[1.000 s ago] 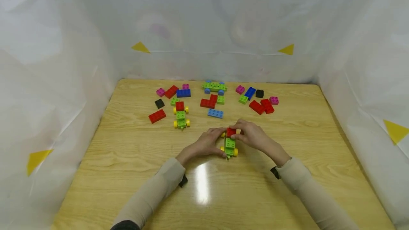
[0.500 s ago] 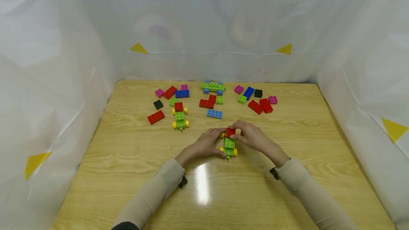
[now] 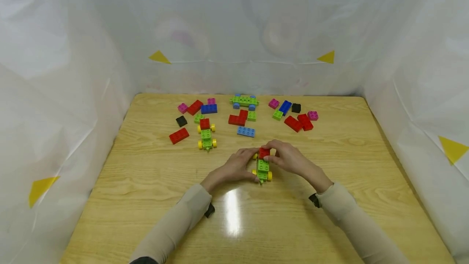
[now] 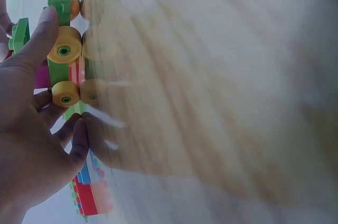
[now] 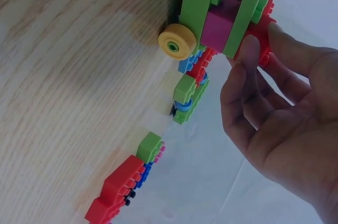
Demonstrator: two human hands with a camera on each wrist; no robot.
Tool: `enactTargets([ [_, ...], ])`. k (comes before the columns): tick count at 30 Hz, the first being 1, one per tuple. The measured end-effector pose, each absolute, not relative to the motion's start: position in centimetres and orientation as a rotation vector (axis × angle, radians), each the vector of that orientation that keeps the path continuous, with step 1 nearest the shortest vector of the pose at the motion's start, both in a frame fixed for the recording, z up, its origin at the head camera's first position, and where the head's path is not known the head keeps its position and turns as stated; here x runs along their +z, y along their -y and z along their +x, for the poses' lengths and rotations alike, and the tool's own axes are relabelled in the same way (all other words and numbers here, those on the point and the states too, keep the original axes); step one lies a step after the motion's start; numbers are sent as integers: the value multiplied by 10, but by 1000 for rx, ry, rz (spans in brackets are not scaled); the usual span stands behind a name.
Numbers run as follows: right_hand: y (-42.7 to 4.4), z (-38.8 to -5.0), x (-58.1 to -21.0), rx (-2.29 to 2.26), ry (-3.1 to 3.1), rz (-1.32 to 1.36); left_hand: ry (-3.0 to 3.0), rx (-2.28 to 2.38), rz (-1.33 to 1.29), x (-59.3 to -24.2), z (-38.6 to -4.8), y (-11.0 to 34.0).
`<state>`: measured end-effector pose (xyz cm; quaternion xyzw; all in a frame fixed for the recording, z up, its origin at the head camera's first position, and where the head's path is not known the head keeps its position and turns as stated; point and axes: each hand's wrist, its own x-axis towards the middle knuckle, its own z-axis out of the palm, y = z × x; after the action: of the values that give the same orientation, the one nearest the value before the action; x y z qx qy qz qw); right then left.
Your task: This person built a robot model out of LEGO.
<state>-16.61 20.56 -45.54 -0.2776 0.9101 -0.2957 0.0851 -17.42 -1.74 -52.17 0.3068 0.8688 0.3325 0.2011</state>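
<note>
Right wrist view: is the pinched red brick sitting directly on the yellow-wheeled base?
No, a magenta brick and a green brick lie between the red brick and the yellow-wheeled base.

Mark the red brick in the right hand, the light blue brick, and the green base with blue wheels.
Held red brick (image 3: 264, 152), head view: top face.
Light blue brick (image 3: 246, 132), head view: middle of studded top.
Green base (image 3: 244, 100), head view: middle of top deck.

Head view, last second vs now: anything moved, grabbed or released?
Nothing visibly, beyond a slight head-view shift. Right hand still pinches the red block on the nearer yellow-wheeled car; left hand still holds that car. Farther yellow-wheeled car, loose bricks unmoved.
</note>
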Motion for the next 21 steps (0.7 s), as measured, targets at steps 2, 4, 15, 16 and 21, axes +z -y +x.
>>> enactTargets([
  [2, -205, -166, -456, -871, -2726, -830, -2428, 925, 857, -521, -174, 18],
  [4, -205, -165, -456, -857, -2742, -838, -2429, 920, 859, -520, -174, 17],
  [15, -205, -167, -451, -716, -2787, -855, -2453, 853, 920, -523, -175, 18],
  [16, -206, -167, -450, -705, -2790, -856, -2454, 848, 921, -523, -175, 18],
  [21, -211, -171, -449, -667, -2825, -836, -2465, 839, 929, -523, -174, 19],
])
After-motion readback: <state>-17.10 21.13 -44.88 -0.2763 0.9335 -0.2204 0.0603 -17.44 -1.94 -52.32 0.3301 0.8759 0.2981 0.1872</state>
